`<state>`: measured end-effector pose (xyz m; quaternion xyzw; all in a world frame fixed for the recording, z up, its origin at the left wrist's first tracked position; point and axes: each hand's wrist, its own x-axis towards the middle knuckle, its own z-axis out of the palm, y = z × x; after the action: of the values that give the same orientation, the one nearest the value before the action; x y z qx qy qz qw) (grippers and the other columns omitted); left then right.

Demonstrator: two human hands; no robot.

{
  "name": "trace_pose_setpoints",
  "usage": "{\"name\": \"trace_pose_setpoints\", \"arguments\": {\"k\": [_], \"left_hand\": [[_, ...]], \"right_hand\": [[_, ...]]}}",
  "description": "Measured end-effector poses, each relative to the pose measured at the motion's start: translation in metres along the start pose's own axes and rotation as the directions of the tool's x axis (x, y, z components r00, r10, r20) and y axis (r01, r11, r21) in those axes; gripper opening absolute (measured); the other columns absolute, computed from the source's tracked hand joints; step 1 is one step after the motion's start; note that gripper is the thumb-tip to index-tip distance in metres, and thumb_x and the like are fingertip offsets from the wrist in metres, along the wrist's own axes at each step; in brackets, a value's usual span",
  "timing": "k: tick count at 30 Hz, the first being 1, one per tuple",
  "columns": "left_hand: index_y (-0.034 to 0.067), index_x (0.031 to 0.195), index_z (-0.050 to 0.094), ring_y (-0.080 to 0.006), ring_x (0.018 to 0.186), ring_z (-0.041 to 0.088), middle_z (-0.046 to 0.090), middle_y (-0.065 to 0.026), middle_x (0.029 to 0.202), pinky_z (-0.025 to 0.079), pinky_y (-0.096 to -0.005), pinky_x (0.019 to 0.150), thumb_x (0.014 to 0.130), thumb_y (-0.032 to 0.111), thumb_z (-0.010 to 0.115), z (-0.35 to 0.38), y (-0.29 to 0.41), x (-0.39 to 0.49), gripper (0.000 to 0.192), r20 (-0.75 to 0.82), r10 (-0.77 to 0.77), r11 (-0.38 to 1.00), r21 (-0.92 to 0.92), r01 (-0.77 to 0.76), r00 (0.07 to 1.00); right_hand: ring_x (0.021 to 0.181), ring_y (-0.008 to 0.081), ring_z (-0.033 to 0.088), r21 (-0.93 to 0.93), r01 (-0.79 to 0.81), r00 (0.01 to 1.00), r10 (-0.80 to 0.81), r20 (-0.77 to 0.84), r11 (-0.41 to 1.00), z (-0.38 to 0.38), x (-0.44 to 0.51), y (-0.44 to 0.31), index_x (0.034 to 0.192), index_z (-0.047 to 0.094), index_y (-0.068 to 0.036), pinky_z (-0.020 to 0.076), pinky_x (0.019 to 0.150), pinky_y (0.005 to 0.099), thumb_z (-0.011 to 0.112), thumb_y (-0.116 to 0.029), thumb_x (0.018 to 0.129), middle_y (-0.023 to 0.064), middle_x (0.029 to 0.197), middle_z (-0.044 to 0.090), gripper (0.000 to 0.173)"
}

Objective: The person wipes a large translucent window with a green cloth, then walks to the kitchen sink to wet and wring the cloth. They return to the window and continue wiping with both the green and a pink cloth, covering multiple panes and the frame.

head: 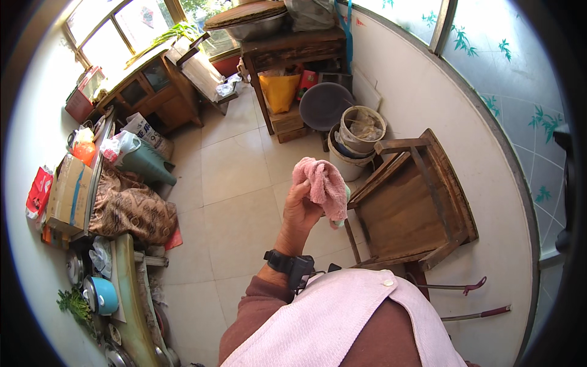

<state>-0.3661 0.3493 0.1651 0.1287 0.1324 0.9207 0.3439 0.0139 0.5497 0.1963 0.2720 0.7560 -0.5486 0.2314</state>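
My left hand (300, 206) is raised in front of my chest, fingers closed on a bunched pink cloth (323, 186). A bit of pale green shows behind the cloth's right edge. A black strapped device (293, 268) sits on that wrist. My right hand is out of view. Before me lie the tiled floor (238, 220) and, to the right of the cloth, an overturned or tilted wooden table (403, 206) with its underside and legs showing.
White buckets (362, 130) and a dark round basin (325, 106) stand ahead, beside a wooden table (293, 41). At left are a green plastic stool (146, 158), a patterned cloth (133, 206), a cardboard box (69, 195) and a blue pot (103, 296).
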Motion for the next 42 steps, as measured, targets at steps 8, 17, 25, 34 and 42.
{"name": "trace_pose_setpoints", "arguments": {"k": [8,17,25,34,42], "left_hand": [[0.008,0.134,0.039,-0.0245,0.112,0.055,0.056,-0.0097,0.121,0.044,-0.0434,0.100,0.085,0.015,0.061,0.006,-0.010,-0.002,0.054,0.019,0.032,0.998,0.052,-0.033,0.999],[0.003,0.126,0.048,-0.0231,0.109,0.058,0.059,-0.0099,0.117,0.046,-0.0406,0.099,0.085,0.015,0.061,0.013,-0.021,-0.003,0.044,0.012,0.016,0.998,0.053,-0.016,1.000],[0.002,0.128,0.046,-0.0186,0.103,0.059,0.059,-0.0087,0.114,0.049,-0.0354,0.091,0.084,0.011,0.059,0.062,-0.040,0.009,0.046,0.131,-0.118,0.980,0.175,0.094,0.984],[0.001,0.127,0.050,-0.0125,0.105,0.055,0.056,-0.0045,0.118,0.043,-0.0277,0.094,0.082,0.006,0.060,0.117,-0.112,0.040,0.047,0.375,-0.578,0.729,0.636,0.252,0.725],[0.007,0.133,0.049,-0.0213,0.113,0.050,0.043,-0.0099,0.134,0.045,-0.0321,0.091,0.078,0.008,0.066,0.077,-0.103,0.113,0.058,0.538,-0.557,0.487,0.829,-0.275,0.633]], "right_hand": [[0.080,0.0168,0.062,-0.059,0.005,0.999,-0.003,0.044,0.998,-0.015,0.003,0.008,0.095,0.066,0.000,0.0501,0.072,0.0303,0.061,-0.017,0.082,0.0090,0.089,0.066,0.022],[0.080,0.0179,0.063,-0.196,-0.010,0.992,0.035,0.123,0.981,-0.036,0.002,0.018,0.094,0.066,0.000,0.0505,0.071,0.0307,0.061,-0.017,0.081,0.0100,0.089,0.066,0.021],[0.085,0.0181,0.063,-0.014,0.343,0.849,-0.316,-0.423,0.939,-0.068,-0.010,-0.030,0.108,0.060,0.001,0.0513,0.076,0.0310,0.061,-0.006,0.077,0.0083,0.090,0.064,0.032],[0.126,0.0193,0.040,0.557,0.673,0.716,-0.618,-0.326,0.487,-0.047,0.063,-0.114,0.144,0.026,-0.002,0.0354,0.103,0.0341,0.074,-0.047,0.074,0.0112,0.140,0.038,0.096],[0.069,0.0110,0.060,0.499,0.499,0.790,-0.136,-0.598,0.708,-0.069,0.066,-0.140,0.093,0.064,0.001,0.0492,0.057,0.0232,0.059,-0.004,0.081,0.0063,0.082,0.064,0.013]]}}
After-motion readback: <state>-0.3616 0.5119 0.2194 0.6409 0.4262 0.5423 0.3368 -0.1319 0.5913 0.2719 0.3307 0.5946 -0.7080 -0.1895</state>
